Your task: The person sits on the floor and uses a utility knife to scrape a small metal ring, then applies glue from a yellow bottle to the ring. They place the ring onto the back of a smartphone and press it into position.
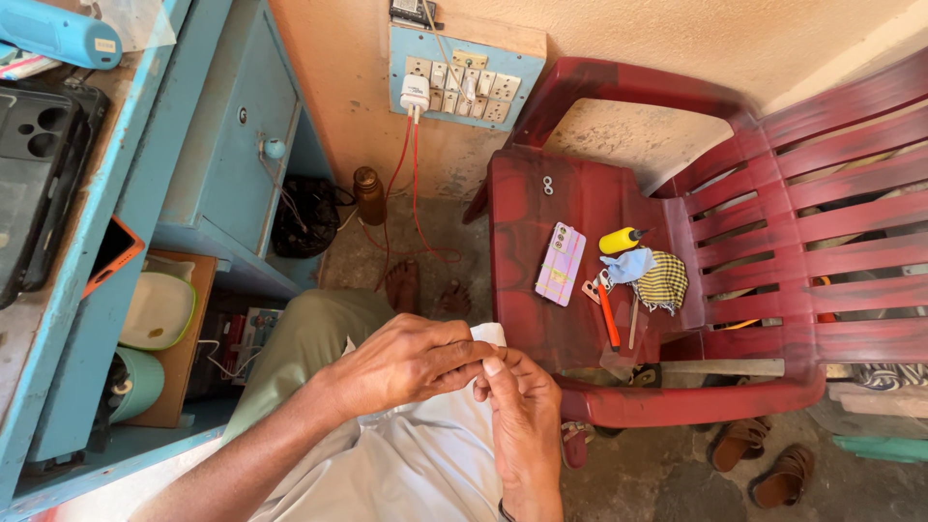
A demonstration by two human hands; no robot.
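Pinching something small between their fingertips, both hands meet just in front of the red plastic chair [580, 319]: the left hand [411, 362] and right hand [522, 406] close on it, but what it is cannot be told. It looks light and easily dropped, best gripped at its edges. On the chair seat lie one pink phone case [561, 263], one yellow bottle [619, 240], one red-handled tool [609, 324] and one striped cloth [665, 282].

A small white piece [491, 334] sits pinched between both hands' fingertips above the lap, mostly hidden; its kind cannot be told.
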